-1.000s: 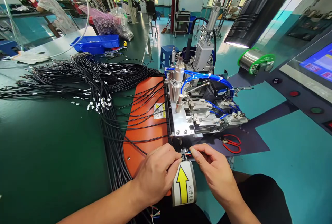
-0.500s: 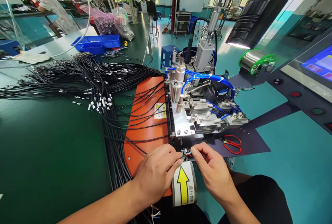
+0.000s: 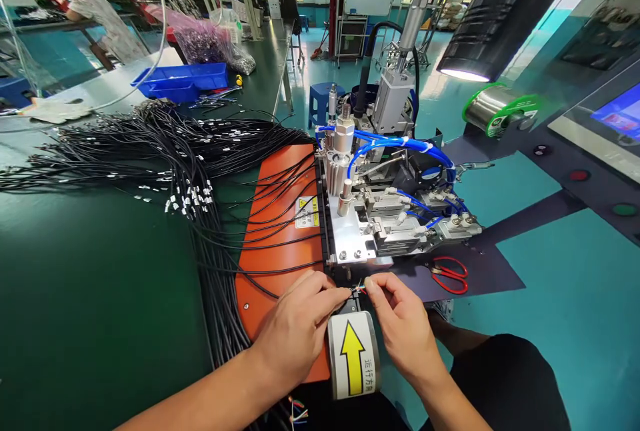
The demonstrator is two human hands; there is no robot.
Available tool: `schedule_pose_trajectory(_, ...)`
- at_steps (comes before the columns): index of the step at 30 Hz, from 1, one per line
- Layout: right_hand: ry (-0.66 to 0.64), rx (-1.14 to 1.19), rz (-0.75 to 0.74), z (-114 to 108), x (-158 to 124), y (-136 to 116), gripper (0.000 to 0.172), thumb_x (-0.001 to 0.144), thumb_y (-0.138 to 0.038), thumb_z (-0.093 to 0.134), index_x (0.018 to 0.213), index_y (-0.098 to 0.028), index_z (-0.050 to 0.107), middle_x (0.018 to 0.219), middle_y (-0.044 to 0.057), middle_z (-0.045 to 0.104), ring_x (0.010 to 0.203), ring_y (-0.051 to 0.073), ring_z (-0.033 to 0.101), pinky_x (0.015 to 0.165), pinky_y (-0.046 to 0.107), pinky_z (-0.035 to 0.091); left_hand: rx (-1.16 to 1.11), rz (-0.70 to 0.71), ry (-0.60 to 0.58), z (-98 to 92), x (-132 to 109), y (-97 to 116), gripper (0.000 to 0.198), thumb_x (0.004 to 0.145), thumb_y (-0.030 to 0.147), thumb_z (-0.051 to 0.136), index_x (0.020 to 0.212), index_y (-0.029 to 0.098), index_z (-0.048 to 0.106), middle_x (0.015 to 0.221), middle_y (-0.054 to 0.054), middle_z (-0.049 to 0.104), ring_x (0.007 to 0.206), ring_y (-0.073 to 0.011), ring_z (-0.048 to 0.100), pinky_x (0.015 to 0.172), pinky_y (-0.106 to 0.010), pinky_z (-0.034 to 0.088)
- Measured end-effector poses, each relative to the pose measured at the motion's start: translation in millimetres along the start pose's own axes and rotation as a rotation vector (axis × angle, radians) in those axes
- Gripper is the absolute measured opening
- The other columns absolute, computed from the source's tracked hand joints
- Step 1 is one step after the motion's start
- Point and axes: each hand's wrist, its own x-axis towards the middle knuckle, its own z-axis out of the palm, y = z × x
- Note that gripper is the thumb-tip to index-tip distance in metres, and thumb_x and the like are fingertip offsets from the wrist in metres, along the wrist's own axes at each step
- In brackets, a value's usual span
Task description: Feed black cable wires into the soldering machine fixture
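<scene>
Just above the white plate with a yellow arrow (image 3: 353, 358), my left hand (image 3: 305, 318) pinches the end of a black cable between thumb and forefinger. Thin coloured wires (image 3: 359, 289) fan out from that cable end. My right hand (image 3: 400, 314) closes its thumb and forefinger on the tips of these wires. Both hands are at the front edge of the metal machine (image 3: 385, 218). Several black cables (image 3: 280, 248) lie across the orange cover (image 3: 255, 311) to the left of the machine.
A large heap of black cables (image 3: 160, 144) lies on the green table (image 3: 100, 284). Red-handled scissors (image 3: 450, 274) are right of my hands. Behind are blue trays (image 3: 185, 81), a solder spool (image 3: 495, 110) and a black lamp (image 3: 505, 11). Two people sit at the far left.
The camera view has shifted slightly. Both hands stay close together at the same cable end, and the wires between the fingertips look slightly more spread.
</scene>
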Motion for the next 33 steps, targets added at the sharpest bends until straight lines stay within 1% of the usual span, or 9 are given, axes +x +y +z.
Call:
schedule_pose_trajectory(8, 0.001, 0.008, 0.019, 0.8, -0.7, 1.2, 0.034, 0.094, -0.052, 0.054, 0.086, -0.02, 0.065, 0.08, 0.003, 0.063, 0.072, 0.018, 0.056, 0.064, 0.027, 0.046, 0.014, -0.017, -0.001, 0.8, -0.8, 0.1, 0.032, 0.095, 0.007, 0.045, 0.112, 0.02, 0.069, 0.089, -0.006, 0.059, 0.084, -0.0183, 0.055, 0.071, -0.029, 0.049)
schedule_pose_trajectory(16, 0.013, -0.023, 0.016, 0.4, -4.1, -1.4, 0.034, 0.095, -0.052, 0.053, 0.086, -0.021, 0.063, 0.082, 0.003, 0.063, 0.073, 0.019, 0.056, 0.066, 0.028, 0.046, 0.024, -0.019, 0.007, 0.1, -0.5, 1.6, 0.032, 0.095, 0.006, 0.045, 0.111, 0.02, 0.069, 0.088, -0.006, 0.058, 0.083, -0.0184, 0.056, 0.069, -0.028, 0.048)
schedule_pose_trajectory(23, 0.013, -0.038, 0.021, 0.5, -2.8, 2.4, 0.035, 0.096, -0.053, 0.052, 0.086, -0.021, 0.061, 0.079, 0.002, 0.06, 0.072, 0.018, 0.054, 0.065, 0.028, 0.044, 0.031, -0.027, -0.001, 0.9, -0.9, 0.3, 0.032, 0.094, 0.006, 0.045, 0.112, 0.02, 0.068, 0.087, -0.006, 0.058, 0.083, -0.0184, 0.055, 0.069, -0.028, 0.048)
schedule_pose_trajectory(28, 0.018, -0.031, 0.009, 1.3, -4.7, -0.7, 0.034, 0.097, -0.052, 0.051, 0.087, -0.021, 0.061, 0.082, 0.002, 0.061, 0.074, 0.018, 0.055, 0.067, 0.028, 0.045, 0.026, -0.035, -0.001, 0.9, -0.7, 0.3, 0.032, 0.095, 0.007, 0.044, 0.111, 0.02, 0.069, 0.087, -0.006, 0.057, 0.083, -0.0184, 0.055, 0.069, -0.028, 0.047)
schedule_pose_trajectory(33, 0.027, -0.053, 0.0, 3.0, -3.2, 1.7, 0.034, 0.096, -0.051, 0.051, 0.087, -0.021, 0.062, 0.079, 0.002, 0.061, 0.072, 0.018, 0.054, 0.066, 0.028, 0.045, 0.038, -0.033, 0.012, 1.0, -0.7, 0.3, 0.032, 0.095, 0.008, 0.044, 0.11, 0.02, 0.069, 0.085, -0.005, 0.057, 0.082, -0.018, 0.055, 0.068, -0.028, 0.047)
